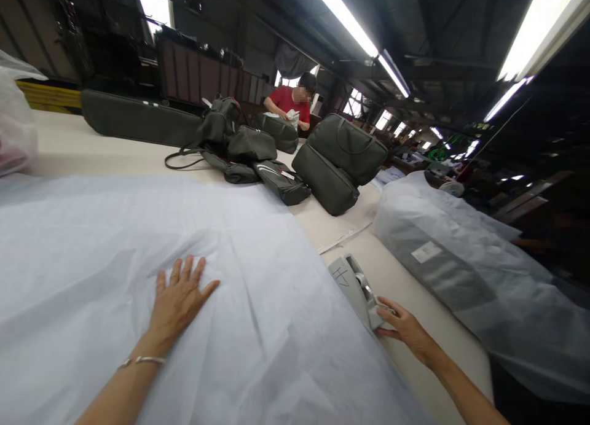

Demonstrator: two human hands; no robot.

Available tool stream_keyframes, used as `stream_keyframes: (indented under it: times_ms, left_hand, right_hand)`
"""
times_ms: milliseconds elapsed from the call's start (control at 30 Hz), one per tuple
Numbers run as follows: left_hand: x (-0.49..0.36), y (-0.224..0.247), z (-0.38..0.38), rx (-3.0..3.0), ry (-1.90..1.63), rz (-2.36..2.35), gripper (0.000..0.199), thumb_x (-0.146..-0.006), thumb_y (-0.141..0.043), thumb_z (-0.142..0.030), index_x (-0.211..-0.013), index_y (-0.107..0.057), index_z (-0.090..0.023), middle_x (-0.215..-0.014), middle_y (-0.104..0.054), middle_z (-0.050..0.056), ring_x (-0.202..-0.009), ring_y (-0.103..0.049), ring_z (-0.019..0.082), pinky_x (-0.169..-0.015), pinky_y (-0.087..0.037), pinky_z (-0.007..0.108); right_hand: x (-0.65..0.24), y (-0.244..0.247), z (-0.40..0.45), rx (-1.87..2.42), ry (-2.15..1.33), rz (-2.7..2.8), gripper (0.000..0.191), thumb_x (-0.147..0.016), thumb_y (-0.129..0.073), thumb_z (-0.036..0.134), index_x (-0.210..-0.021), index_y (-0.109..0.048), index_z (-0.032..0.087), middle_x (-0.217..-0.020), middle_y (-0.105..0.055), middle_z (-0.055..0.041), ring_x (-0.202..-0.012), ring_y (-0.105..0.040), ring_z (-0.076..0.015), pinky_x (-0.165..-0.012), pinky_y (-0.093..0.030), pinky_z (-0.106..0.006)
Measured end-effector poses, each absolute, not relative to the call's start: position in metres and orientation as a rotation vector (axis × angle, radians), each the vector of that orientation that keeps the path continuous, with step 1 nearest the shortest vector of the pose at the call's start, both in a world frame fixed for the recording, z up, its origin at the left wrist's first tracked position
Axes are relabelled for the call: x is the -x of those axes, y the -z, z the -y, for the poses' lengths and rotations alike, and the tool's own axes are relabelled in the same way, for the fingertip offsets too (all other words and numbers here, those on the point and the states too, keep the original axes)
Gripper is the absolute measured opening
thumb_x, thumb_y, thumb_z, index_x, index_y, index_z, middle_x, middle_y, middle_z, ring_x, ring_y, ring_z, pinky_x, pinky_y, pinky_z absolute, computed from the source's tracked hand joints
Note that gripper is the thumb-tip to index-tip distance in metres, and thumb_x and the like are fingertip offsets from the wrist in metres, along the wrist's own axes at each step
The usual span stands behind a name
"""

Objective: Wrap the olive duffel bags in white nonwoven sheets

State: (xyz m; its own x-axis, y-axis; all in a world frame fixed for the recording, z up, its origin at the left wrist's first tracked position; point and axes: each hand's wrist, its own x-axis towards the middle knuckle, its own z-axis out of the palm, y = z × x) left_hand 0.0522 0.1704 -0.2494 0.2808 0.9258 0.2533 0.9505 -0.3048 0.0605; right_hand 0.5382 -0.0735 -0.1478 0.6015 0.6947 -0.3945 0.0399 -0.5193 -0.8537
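My left hand (179,299) lies flat with its fingers spread on a large white translucent sheet (138,222) that covers much of the table. To the right, at the sheet's edge, sits a grey tape dispenser (353,290) with dark marker writing on its side. My right hand (401,327) has its fingers closed around the near end of this dispenser. Whether a strip of tape is between those fingers is too small to make out.
Several dark bags (251,144) stand across the table, with a larger pair (338,161) to their right. A plastic-wrapped dark item (428,253) lies along the right edge. Behind the bags, a person in a red shirt (286,99) handles white material. A plastic bag (16,121) is far left.
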Motion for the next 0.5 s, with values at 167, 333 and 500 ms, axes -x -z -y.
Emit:
stream_keyframes:
  times_ms: [167,333,500]
  left_hand:
    - [-0.051,0.250,-0.172,2.460,0.372,1.773,0.068,-0.092,-0.040,-0.053,-0.145,-0.041,-0.011,-0.153,-0.036,0.021,-0.143,-0.025,0.042,-0.111,-0.018,0.065]
    - [-0.049,0.250,-0.172,2.469,0.381,1.732,0.064,-0.093,-0.038,-0.052,-0.144,-0.044,-0.012,-0.153,-0.036,0.023,-0.142,-0.026,0.043,-0.109,-0.021,0.066]
    - [-0.050,0.251,-0.171,2.464,0.413,1.742,0.065,-0.093,-0.041,-0.051,-0.144,-0.044,-0.011,-0.152,-0.037,0.023,-0.142,-0.026,0.043,-0.110,-0.019,0.066]
  right_hand:
    - [-0.523,0.145,0.065,1.926,-0.872,0.553,0.064,-0.058,-0.083,0.050,-0.110,-0.068,0.016,-0.103,-0.068,-0.0090,-0.091,-0.067,-0.0236,-0.077,-0.058,-0.039]
    - [-0.537,0.129,0.050,2.018,-1.001,0.667,0.051,-0.066,-0.072,0.060,-0.093,-0.075,0.016,-0.097,-0.072,-0.0087,-0.091,-0.064,-0.0213,-0.088,-0.050,-0.041]
    - [-0.543,0.133,0.047,2.051,-0.904,0.633,0.053,-0.055,-0.076,0.055,-0.092,-0.077,0.016,-0.108,-0.073,-0.0120,-0.105,-0.062,-0.0260,-0.100,-0.041,-0.043]
